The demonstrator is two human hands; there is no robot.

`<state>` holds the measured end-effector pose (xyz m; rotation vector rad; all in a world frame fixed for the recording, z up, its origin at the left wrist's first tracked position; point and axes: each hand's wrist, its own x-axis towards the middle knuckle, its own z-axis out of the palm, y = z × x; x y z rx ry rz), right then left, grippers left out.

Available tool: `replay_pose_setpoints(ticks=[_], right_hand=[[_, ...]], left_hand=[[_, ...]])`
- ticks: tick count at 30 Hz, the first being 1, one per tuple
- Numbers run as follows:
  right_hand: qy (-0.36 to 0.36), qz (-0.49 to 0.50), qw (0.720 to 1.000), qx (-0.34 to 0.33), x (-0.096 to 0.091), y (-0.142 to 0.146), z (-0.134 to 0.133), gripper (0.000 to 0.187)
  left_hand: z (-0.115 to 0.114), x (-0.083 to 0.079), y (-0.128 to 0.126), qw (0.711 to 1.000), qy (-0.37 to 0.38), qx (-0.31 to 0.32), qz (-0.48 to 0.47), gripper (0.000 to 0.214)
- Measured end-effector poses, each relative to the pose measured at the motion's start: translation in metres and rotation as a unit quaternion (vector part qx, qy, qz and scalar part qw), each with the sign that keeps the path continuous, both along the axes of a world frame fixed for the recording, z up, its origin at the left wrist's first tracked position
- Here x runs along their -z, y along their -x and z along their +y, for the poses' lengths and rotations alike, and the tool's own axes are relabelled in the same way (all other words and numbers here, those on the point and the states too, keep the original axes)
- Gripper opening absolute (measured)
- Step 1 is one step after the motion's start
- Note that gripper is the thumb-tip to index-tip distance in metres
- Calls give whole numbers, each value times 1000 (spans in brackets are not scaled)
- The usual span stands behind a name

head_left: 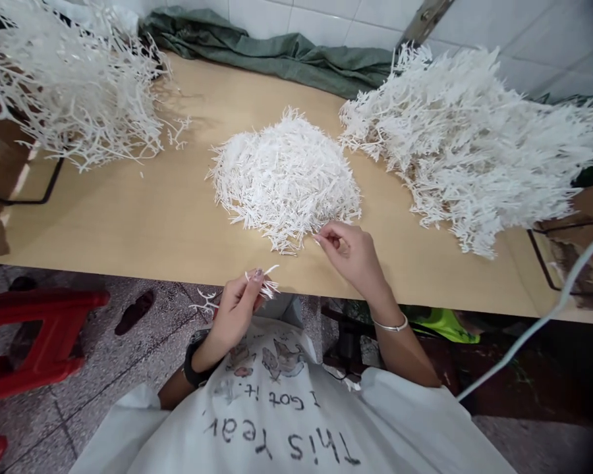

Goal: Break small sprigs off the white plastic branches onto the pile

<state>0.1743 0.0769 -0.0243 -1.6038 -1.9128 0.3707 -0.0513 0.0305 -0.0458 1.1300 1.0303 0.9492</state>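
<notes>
A white rounded heap of thin strips (286, 174) lies on the plain tan tabletop (168, 230) — crumpled dark green cloth (257, 56) along its far edge, a red plastic stool (59, 306) near its front-left corner, a white fabric shirt (277, 418) lettered in black.

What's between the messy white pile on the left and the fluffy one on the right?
In the head view, a rounded heap of white strands sits between them on the tan table, with the right hand at its near edge.
</notes>
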Motion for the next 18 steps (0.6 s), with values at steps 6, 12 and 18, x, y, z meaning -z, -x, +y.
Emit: replay_pose_setpoints(ticks=[6, 12, 18], right_hand=[[-32, 109, 992, -53, -5, 31, -29, 20], [9, 150, 974, -168, -4, 66, -48, 32], [69, 184, 970, -144, 3, 78, -50, 21]], left_hand=[[-3, -6, -4, 999, -40, -15, 33, 47], [-3, -7, -10, 996, -68, -34, 48, 46], [-4, -8, -12, 995, -77, -25, 58, 49]])
